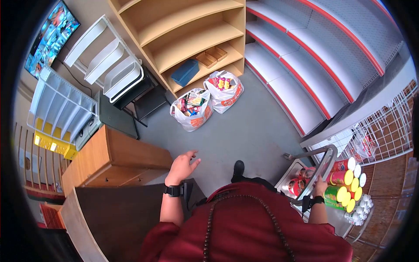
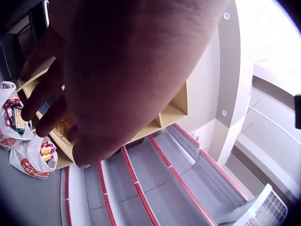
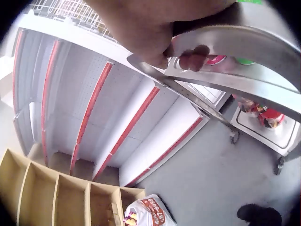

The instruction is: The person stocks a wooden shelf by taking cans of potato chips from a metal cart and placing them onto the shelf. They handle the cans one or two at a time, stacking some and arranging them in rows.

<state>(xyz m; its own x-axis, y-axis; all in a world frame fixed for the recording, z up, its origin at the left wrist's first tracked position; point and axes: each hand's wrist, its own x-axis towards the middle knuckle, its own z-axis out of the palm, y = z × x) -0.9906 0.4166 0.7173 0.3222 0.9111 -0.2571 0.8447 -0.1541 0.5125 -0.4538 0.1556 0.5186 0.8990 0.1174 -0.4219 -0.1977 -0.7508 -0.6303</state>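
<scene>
My right hand point(image 1: 320, 187) grips the metal handle of a trolley point(image 3: 249, 40) at my right side, fingers curled round the bar. On its upper tray stand red canisters point(image 1: 336, 177) with yellow or white lids, green canisters point(image 1: 332, 193) and several small white-capped bottles point(image 1: 360, 210). Red-lidded jars point(image 3: 272, 118) sit on the lower tray. My left hand point(image 1: 180, 168) is held out in the air with nothing in it, fingers loosely extended, near a brown wooden cabinet point(image 1: 131, 153). In the left wrist view, that hand point(image 2: 122, 80) covers much of the scene.
Two filled plastic bags, one nearer point(image 1: 192, 111) and one farther point(image 1: 223, 91), stand on the floor before a wooden shelf unit point(image 1: 192, 39). White shelving point(image 1: 301, 83) with red edges lines the right. A wire basket point(image 1: 388, 126) is beyond the trolley.
</scene>
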